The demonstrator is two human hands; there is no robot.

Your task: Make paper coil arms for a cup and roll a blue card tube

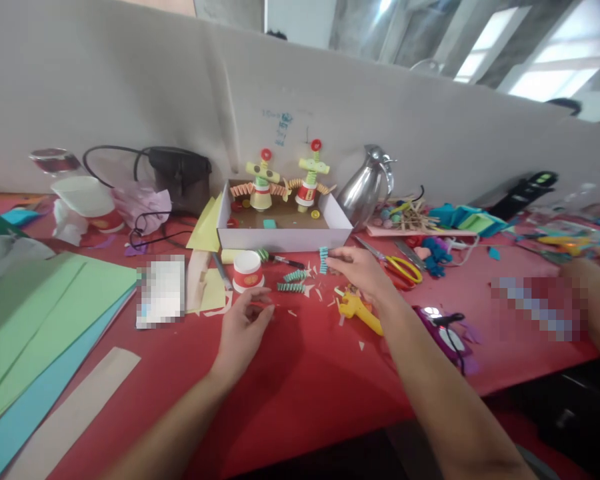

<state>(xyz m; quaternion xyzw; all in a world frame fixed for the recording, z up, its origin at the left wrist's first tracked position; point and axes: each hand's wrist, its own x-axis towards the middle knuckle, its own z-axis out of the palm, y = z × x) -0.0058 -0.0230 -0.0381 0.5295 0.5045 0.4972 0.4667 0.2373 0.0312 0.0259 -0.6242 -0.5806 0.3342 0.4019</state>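
Observation:
My right hand point(363, 272) reaches forward and pinches a small teal accordion-folded paper strip point(323, 260) just in front of the white cardboard box point(285, 237). Two paper-cup figures point(261, 183) point(310, 179) with folded paper arms stand inside the box. My left hand point(243, 330) rests on the red table point(300, 373), fingers curled, and seems to pinch a thin red sliver; I cannot tell for sure. Two more teal folded strips point(293, 281) lie ahead of it, beside a small red-and-white paper cup point(247, 270).
Green and blue paper sheets point(40, 313) lie at left. A yellow glue gun point(360, 310), yellow-handled scissors point(403, 267), a steel jug point(365, 190) and a black bag point(177, 177) surround the box. Another person's hand point(593, 280) is at right. Paper scraps litter the table.

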